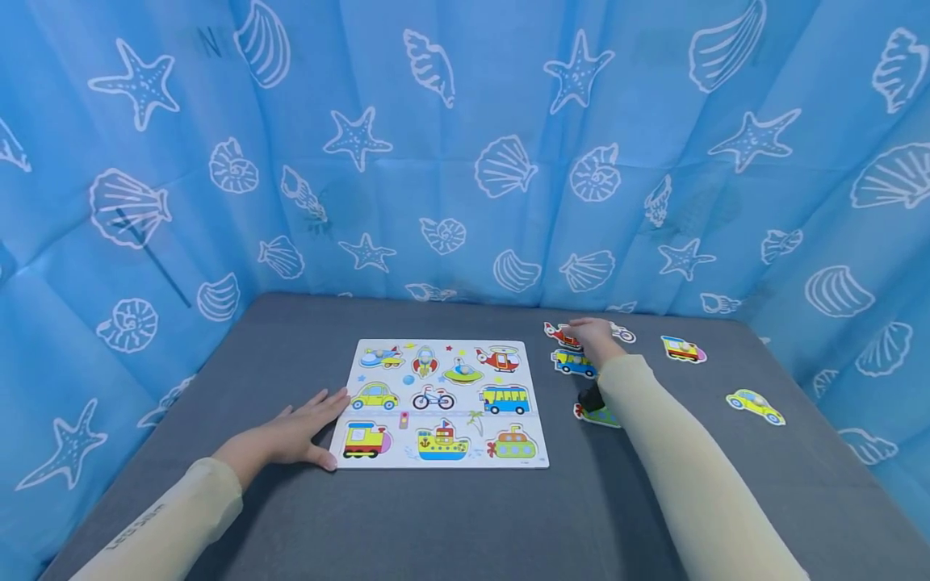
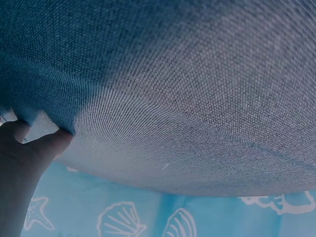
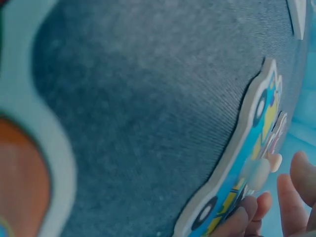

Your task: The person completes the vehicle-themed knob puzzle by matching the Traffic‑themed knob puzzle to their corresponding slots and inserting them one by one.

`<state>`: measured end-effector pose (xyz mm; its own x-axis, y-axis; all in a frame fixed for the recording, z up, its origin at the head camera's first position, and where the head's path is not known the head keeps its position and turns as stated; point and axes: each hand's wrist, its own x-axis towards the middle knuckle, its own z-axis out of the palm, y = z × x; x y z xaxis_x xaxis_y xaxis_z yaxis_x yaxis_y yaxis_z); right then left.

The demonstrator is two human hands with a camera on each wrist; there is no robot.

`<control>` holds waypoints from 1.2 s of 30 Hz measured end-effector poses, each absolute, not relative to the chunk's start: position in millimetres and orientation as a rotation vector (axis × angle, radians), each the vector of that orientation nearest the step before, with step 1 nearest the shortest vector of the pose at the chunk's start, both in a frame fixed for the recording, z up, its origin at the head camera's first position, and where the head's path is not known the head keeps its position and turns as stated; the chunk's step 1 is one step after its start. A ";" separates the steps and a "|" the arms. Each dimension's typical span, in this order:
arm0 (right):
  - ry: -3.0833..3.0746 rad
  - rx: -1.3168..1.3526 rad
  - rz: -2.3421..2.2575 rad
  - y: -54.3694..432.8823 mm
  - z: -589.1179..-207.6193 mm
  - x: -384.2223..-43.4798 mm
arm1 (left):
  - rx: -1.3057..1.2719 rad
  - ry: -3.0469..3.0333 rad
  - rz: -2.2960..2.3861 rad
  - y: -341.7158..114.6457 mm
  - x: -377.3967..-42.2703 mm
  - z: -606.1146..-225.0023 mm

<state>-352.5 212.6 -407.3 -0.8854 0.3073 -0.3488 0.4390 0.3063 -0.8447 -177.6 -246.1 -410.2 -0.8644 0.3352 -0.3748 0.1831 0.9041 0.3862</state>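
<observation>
Head view: cannot see whole bicycle piece (image 1: pixel 625 332) at 3 o'clock, partly behind right hand (image 1: pixel 594 339), or submarine piece (image 1: pixel 600 418) at 4. Right wrist view: cannot identify blurred, cropped piece (image 3: pixel 19 177) at 8 o'clock.

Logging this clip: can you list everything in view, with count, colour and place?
puzzle board: 1, white, on the table
vehicle pictures: 10, multicoloured, on the board
helicopter piece: 1, red, right of the board
bus piece: 1, blue, nearer than the helicopter
submarine piece: 1, green, partly under the forearm
bicycle piece: 1, mostly white, partly behind the hand
train piece: 1, yellow and red, farther right
car piece: 1, yellow, rightmost
table: 1, grey, beneath
curtain: blue, white sea motifs, behind
sleeves: 2, cream, on forearms
left hand: 1, at the board's left edge
right hand: 1, by the helicopter
</observation>
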 end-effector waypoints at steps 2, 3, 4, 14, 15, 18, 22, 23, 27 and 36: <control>2.474 0.728 -1.589 211.4 -405.9 -351.4 | 0.381 2.621 0.477 -246.6 -178.3 -410.1; 2.486 0.735 -1.574 210.8 -405.1 -350.6 | 0.384 2.620 0.479 -247.0 -178.7 -410.1; 2.496 0.740 -1.558 210.2 -403.9 -349.6 | 0.387 2.619 0.481 -247.3 -178.9 -410.2; 2.552 0.753 -1.454 207.0 -396.4 -343.5 | 0.394 2.620 0.474 -246.4 -177.4 -407.7; 2.555 0.749 -1.441 207.1 -395.8 -343.6 | 0.392 2.619 0.472 -246.2 -177.4 -407.7; 2.568 0.741 -1.397 206.4 -394.2 -344.3 | 0.392 2.618 0.477 -246.9 -178.2 -408.9; 2.583 0.742 -1.360 205.4 -395.8 -346.7 | 0.380 2.623 0.468 -247.5 -179.7 -413.3; 2.592 0.737 -1.352 205.6 -396.7 -346.9 | 0.374 2.624 0.462 -247.2 -179.9 -414.0; 2.610 0.712 -1.343 206.2 -399.5 -347.0 | 0.370 2.626 0.462 -246.0 -180.4 -414.1; 2.626 0.563 -1.427 209.4 -402.3 -351.7 | 0.354 2.628 0.458 -245.5 -179.1 -412.8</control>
<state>-351.7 209.4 -402.3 -0.9265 0.2722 -0.2598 0.3660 0.4922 -0.7898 -179.1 -245.5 -412.8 -0.8672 0.3183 -0.3829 0.1701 0.9121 0.3730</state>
